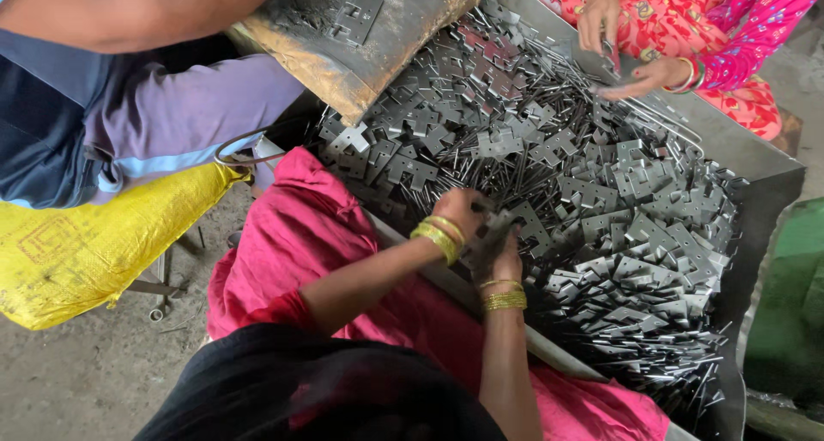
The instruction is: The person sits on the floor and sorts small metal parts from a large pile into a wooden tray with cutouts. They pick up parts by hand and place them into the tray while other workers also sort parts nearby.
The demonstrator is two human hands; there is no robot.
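Both hands are down at the near edge of the metal tray [755, 162], right in the heap of grey hinge plates [601, 201]. The left hand [459, 211] curls closed over plates and pins, gold bangles [439, 238] at its wrist. The right hand [500, 254] pinches 1 hinge plate [496, 232] just beside it. At the far edge, a co-worker's 2 hands [622, 51] work over long metal pins [571, 68].
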